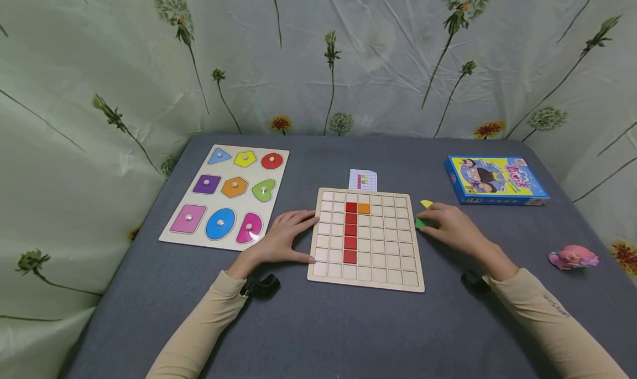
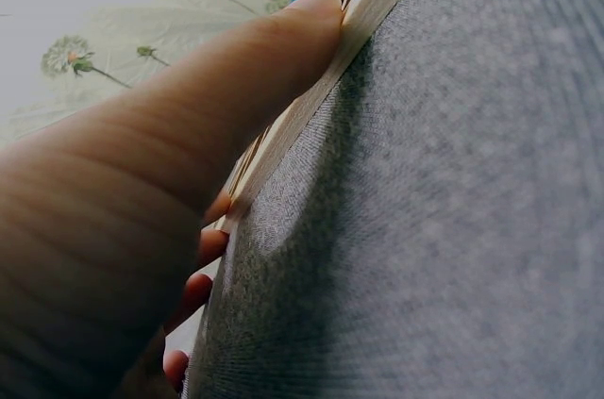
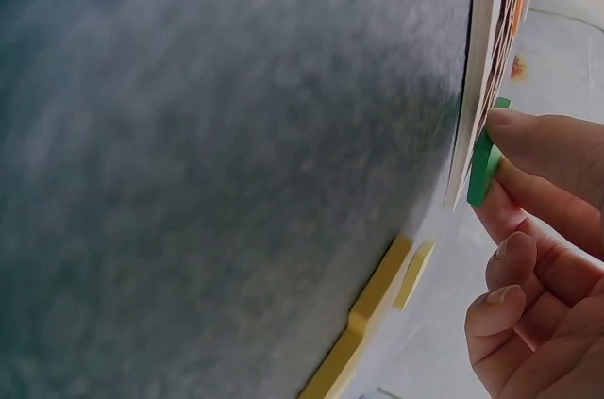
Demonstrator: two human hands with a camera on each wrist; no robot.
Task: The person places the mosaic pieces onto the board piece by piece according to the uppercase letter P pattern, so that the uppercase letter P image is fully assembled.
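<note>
A wooden grid board (image 1: 379, 248) lies in front of me, with a column of red tiles (image 1: 350, 230) and one orange tile (image 1: 364, 208) beside the topmost red one. My left hand (image 1: 278, 239) rests along the board's left edge, thumb and fingers spread against its side. Just past the right edge, my right hand (image 1: 457, 228) pinches a green tile (image 3: 484, 168) between thumb and forefinger. The other fingers of that hand curl loosely. Yellow pieces (image 3: 373, 297) lie on the table near it, and part of one shows above the fingers in the head view.
A small pattern card (image 1: 362, 180) touches the board's far edge. On the left lies a knobbed shape puzzle (image 1: 240, 205), close to my left hand. A blue and yellow box (image 1: 502, 181) sits at the back right, and a pink figure (image 1: 572, 257) near the right side.
</note>
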